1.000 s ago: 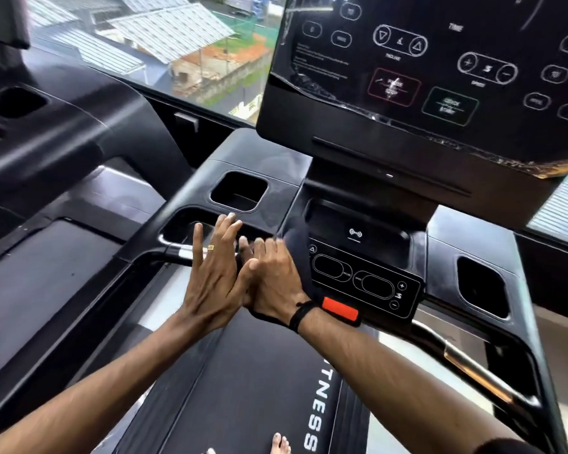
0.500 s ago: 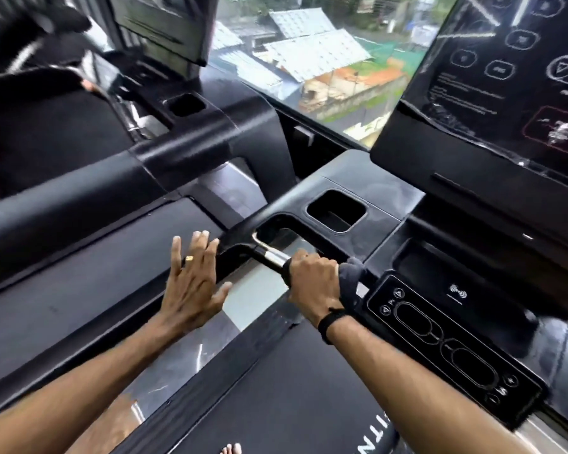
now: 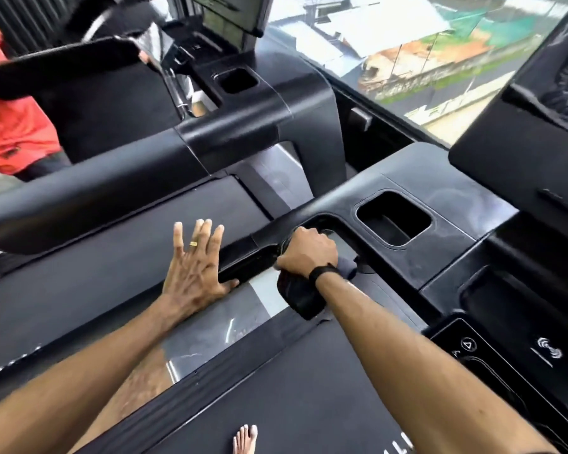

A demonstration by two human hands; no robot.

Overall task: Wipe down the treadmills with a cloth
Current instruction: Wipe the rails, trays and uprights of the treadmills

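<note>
I stand on a black treadmill (image 3: 417, 178). My right hand (image 3: 309, 253) grips a dark cloth (image 3: 300, 298) wrapped around the left handlebar, just below the console's cup-holder recess (image 3: 392, 219). Part of the cloth hangs under my wrist, and a grey fold shows beside it. My left hand (image 3: 194, 267), with a gold ring, is flat with fingers spread, its thumb touching the black handlebar arm (image 3: 246, 263) to the left of my right hand. The running belt (image 3: 292, 398) lies below my arms.
A second treadmill (image 3: 112, 198) stands close on the left with its own side rail and cup holder (image 3: 236, 80). A person in an orange shirt (image 3: 10, 126) is at far left. The console control panel (image 3: 505, 358) sits lower right, a window ahead.
My view has swung further left. My right hand with the cloth has slid up the handlebar toward the console corner. My left hand has stayed spread beside the bar.
</note>
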